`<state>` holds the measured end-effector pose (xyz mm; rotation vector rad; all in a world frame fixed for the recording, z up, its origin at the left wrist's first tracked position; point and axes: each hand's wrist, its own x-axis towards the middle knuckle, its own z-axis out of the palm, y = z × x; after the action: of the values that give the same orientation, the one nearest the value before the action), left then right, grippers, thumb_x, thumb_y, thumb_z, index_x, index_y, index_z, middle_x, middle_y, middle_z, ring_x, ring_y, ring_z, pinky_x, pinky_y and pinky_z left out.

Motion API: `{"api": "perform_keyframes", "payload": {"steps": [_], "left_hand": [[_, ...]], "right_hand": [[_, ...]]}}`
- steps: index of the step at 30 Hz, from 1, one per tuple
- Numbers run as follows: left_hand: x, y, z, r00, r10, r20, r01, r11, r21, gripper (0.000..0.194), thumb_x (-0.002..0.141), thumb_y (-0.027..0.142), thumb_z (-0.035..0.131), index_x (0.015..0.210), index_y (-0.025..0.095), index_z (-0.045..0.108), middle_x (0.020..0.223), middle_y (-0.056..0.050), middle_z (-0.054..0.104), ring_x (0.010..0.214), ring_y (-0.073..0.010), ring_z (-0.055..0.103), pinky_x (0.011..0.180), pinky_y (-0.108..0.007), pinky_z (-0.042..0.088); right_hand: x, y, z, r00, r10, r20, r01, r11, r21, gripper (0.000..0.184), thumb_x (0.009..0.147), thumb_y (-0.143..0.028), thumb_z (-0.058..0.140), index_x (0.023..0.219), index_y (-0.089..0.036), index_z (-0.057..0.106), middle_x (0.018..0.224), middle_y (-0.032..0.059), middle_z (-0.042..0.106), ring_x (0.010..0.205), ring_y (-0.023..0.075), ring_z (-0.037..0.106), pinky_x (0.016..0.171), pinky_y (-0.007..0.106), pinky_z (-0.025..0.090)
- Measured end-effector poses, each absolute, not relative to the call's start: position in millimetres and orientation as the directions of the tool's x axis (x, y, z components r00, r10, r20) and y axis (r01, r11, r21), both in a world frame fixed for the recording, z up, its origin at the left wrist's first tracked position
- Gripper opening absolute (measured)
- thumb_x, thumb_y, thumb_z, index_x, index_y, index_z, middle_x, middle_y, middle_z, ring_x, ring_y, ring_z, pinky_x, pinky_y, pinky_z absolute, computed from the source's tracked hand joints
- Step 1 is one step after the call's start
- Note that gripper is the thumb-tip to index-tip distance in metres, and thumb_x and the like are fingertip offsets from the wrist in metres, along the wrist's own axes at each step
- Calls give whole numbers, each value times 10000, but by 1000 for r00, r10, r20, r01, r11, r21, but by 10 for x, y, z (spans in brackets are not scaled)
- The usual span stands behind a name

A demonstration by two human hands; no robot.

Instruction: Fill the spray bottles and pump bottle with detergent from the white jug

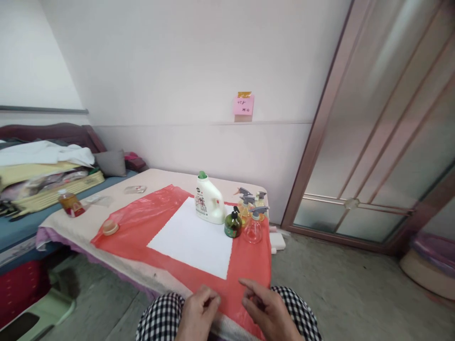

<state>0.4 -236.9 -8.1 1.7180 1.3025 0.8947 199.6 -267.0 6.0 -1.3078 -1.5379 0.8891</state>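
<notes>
My left hand [199, 310] is at the table's near edge with its fingers curled in and nothing visible in it. To its right, my right hand [267, 310] hovers over the red plastic sheet [156, 258], index finger stretched out and thumb apart, holding nothing. Beyond both hands lies a white sheet [194, 241]. On its far part stands a pale detergent jug [209, 201] with a green cap. Beside that is a dark green pump bottle [232, 224]. A clear spray bottle [253, 231] stands right of it, with several yellowish spray bottles [245, 208] close behind.
On the table's left are a round tan lid [110, 227], a bottle of amber liquid [71, 203] and a clear plastic piece [135, 189]. A pink note [243, 105] is taped to the wall. A bed with bedding [46, 156] adjoins at left; a glass door [373, 118] is at right.
</notes>
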Motion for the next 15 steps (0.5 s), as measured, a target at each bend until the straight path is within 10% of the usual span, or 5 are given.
{"api": "perform_keyframes", "payload": {"steps": [15], "left_hand": [[288,-1016,539,325,907,268,624,-419,660,215,870,257,496,989,198,664,947,-49,681,785,-181,630,774,-330,474]], "right_hand": [[1605,-1968,1145,-389,645,658,467,754,-463,235,895,-269,543,661,-245,550,717,3,652,615,128,601,580,269,509]]}}
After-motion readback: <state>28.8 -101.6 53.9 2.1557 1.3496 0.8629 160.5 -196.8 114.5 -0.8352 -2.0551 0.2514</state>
